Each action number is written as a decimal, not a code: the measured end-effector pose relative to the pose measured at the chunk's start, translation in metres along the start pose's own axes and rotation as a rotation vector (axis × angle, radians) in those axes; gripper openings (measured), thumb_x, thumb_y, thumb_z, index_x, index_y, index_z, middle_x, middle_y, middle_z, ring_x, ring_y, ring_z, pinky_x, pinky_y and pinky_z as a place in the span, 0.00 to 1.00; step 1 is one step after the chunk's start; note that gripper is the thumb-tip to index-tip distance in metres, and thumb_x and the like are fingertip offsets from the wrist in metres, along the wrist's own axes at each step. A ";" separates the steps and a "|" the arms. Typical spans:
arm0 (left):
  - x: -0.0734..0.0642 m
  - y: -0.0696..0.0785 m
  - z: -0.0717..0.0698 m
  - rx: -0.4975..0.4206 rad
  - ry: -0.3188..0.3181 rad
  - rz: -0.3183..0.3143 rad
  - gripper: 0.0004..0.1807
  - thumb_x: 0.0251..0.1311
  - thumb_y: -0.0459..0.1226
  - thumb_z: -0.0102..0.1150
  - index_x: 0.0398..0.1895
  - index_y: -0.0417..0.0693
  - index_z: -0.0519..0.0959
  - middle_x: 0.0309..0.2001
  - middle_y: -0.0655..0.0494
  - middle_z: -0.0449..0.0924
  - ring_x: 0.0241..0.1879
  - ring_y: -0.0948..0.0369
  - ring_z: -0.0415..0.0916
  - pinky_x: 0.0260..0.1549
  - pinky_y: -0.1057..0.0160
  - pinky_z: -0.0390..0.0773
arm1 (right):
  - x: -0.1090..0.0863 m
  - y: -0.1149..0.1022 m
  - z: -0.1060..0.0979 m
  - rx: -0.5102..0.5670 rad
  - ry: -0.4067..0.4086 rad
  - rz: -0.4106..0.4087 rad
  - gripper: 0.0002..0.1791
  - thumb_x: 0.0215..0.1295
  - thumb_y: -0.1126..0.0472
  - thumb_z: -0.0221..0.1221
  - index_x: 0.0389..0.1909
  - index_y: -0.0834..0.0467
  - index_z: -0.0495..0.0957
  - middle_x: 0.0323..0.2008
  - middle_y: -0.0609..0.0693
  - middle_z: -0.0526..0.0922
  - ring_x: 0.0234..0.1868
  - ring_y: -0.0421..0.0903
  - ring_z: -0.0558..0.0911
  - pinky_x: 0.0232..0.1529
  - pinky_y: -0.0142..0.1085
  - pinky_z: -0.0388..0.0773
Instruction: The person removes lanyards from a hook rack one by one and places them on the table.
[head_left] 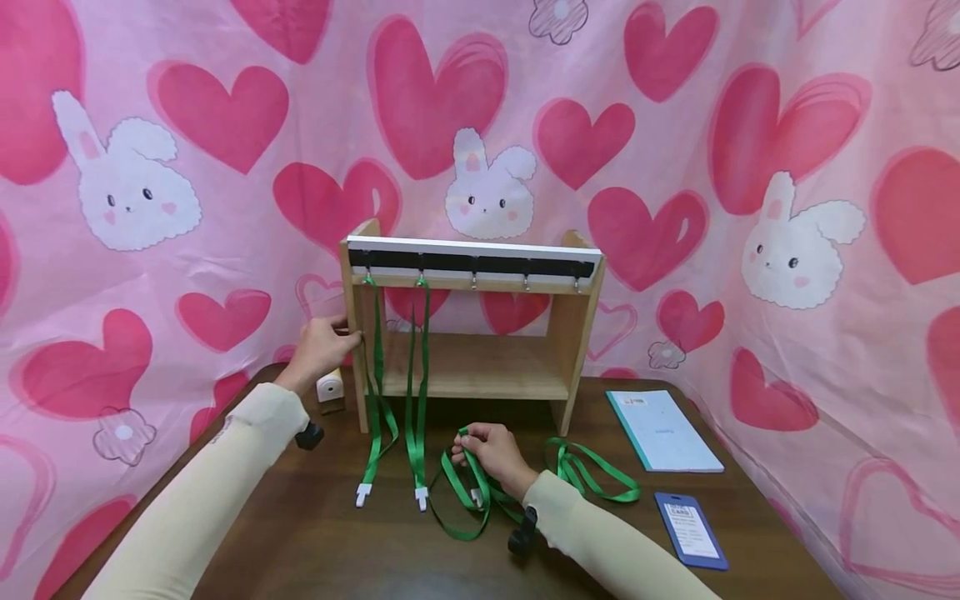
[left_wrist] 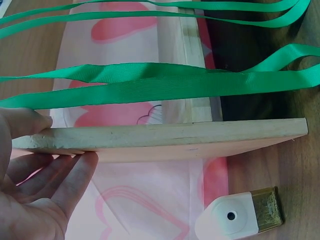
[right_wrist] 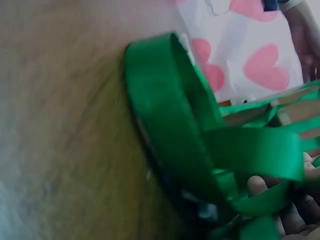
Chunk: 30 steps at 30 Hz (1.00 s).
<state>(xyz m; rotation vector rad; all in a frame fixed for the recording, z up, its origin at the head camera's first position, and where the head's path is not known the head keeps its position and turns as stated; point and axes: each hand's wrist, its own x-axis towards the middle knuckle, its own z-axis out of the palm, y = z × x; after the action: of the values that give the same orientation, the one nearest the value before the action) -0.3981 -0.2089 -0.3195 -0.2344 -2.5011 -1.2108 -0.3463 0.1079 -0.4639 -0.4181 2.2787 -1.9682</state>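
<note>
My left hand [head_left: 321, 350] grips the left side panel [left_wrist: 200, 131] of a small wooden rack [head_left: 465, 375], thumb on one face and fingers on the other. In my right hand [head_left: 501, 457], low in front of the rack, I pinch a green lanyard [right_wrist: 155, 95] whose strap falls in loops below the fingers. Two more green lanyards, a left one [head_left: 378, 358] and one beside it [head_left: 424, 383], hang from the two leftmost hooks of the black strip [head_left: 501, 265], their white clips down by the table. The other three hooks hold nothing.
A further green lanyard [head_left: 615, 493] lies loose on the brown table right of my right hand. Farther right are a pale blue notebook [head_left: 667, 433] and a blue badge holder [head_left: 690, 531]. A white item with a brownish base [head_left: 330, 390] stands left of the rack.
</note>
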 end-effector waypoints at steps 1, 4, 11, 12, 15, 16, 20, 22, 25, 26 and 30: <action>0.000 0.000 0.000 0.001 0.004 -0.001 0.28 0.67 0.40 0.58 0.68 0.38 0.74 0.57 0.33 0.82 0.54 0.41 0.84 0.50 0.44 0.85 | 0.002 0.002 0.001 -0.003 0.007 0.002 0.12 0.72 0.66 0.58 0.44 0.73 0.83 0.36 0.61 0.90 0.31 0.42 0.89 0.37 0.39 0.89; 0.000 0.001 -0.001 0.003 0.011 -0.001 0.27 0.67 0.40 0.58 0.68 0.38 0.75 0.57 0.33 0.82 0.54 0.42 0.84 0.50 0.44 0.85 | 0.007 0.008 0.003 -0.017 0.017 0.009 0.11 0.72 0.66 0.58 0.42 0.71 0.84 0.36 0.61 0.90 0.32 0.45 0.90 0.36 0.38 0.89; -0.003 0.002 0.000 0.003 0.011 -0.009 0.27 0.67 0.40 0.59 0.68 0.38 0.74 0.58 0.34 0.82 0.55 0.42 0.83 0.51 0.44 0.85 | 0.010 0.016 0.008 -0.050 0.017 0.052 0.10 0.72 0.66 0.58 0.44 0.69 0.85 0.38 0.61 0.90 0.37 0.49 0.91 0.37 0.37 0.89; -0.003 0.002 0.000 0.004 0.012 -0.010 0.27 0.67 0.41 0.59 0.67 0.38 0.75 0.58 0.34 0.82 0.55 0.42 0.84 0.51 0.45 0.85 | 0.010 0.016 0.008 -0.051 0.017 0.057 0.10 0.71 0.66 0.58 0.44 0.68 0.85 0.39 0.61 0.90 0.37 0.49 0.91 0.37 0.37 0.89; -0.003 0.001 0.001 0.004 0.018 -0.013 0.28 0.67 0.41 0.58 0.67 0.38 0.75 0.57 0.34 0.82 0.54 0.42 0.84 0.51 0.44 0.85 | 0.009 0.014 0.009 -0.056 0.028 0.073 0.09 0.70 0.67 0.59 0.43 0.67 0.86 0.39 0.60 0.91 0.38 0.49 0.91 0.38 0.36 0.89; -0.003 0.001 0.001 0.003 0.019 -0.015 0.28 0.67 0.41 0.59 0.67 0.38 0.75 0.57 0.34 0.82 0.54 0.42 0.84 0.51 0.44 0.85 | 0.009 0.014 0.009 -0.061 0.032 0.070 0.09 0.70 0.68 0.59 0.43 0.67 0.86 0.39 0.60 0.91 0.38 0.49 0.91 0.38 0.36 0.89; -0.003 0.001 0.001 0.003 0.011 -0.022 0.29 0.67 0.41 0.58 0.69 0.38 0.73 0.58 0.34 0.82 0.55 0.42 0.83 0.51 0.44 0.85 | 0.009 0.014 0.009 -0.068 0.055 0.080 0.10 0.68 0.69 0.60 0.45 0.67 0.87 0.41 0.60 0.91 0.40 0.49 0.91 0.38 0.36 0.89; -0.004 0.002 0.000 0.002 0.008 -0.026 0.29 0.67 0.41 0.58 0.69 0.38 0.73 0.58 0.34 0.82 0.55 0.42 0.83 0.51 0.44 0.85 | 0.008 0.014 0.009 -0.075 0.067 0.073 0.10 0.67 0.70 0.61 0.46 0.67 0.86 0.41 0.60 0.91 0.40 0.49 0.91 0.38 0.36 0.89; -0.004 0.002 0.000 -0.004 0.003 -0.027 0.29 0.68 0.41 0.58 0.69 0.38 0.73 0.59 0.34 0.81 0.56 0.41 0.83 0.52 0.45 0.85 | 0.008 0.013 0.008 -0.110 0.091 0.066 0.11 0.66 0.70 0.62 0.47 0.64 0.87 0.41 0.58 0.91 0.40 0.48 0.91 0.37 0.34 0.88; -0.004 0.002 0.000 -0.006 0.004 -0.027 0.29 0.68 0.41 0.58 0.69 0.38 0.73 0.59 0.34 0.81 0.56 0.42 0.83 0.52 0.45 0.85 | 0.007 0.013 0.008 -0.142 0.100 0.055 0.12 0.65 0.69 0.63 0.48 0.63 0.87 0.41 0.57 0.91 0.41 0.48 0.91 0.38 0.35 0.88; -0.004 0.002 0.000 -0.010 0.006 -0.025 0.28 0.68 0.41 0.58 0.69 0.38 0.73 0.58 0.34 0.82 0.56 0.42 0.83 0.52 0.45 0.85 | 0.003 0.010 0.004 -0.313 0.132 -0.005 0.15 0.65 0.67 0.64 0.52 0.57 0.86 0.46 0.52 0.91 0.48 0.48 0.89 0.44 0.39 0.87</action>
<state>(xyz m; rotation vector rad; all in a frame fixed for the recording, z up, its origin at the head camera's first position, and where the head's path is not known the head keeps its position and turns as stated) -0.3938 -0.2076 -0.3197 -0.2025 -2.5006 -1.2320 -0.3492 0.1042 -0.4745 -0.3276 2.6811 -1.6886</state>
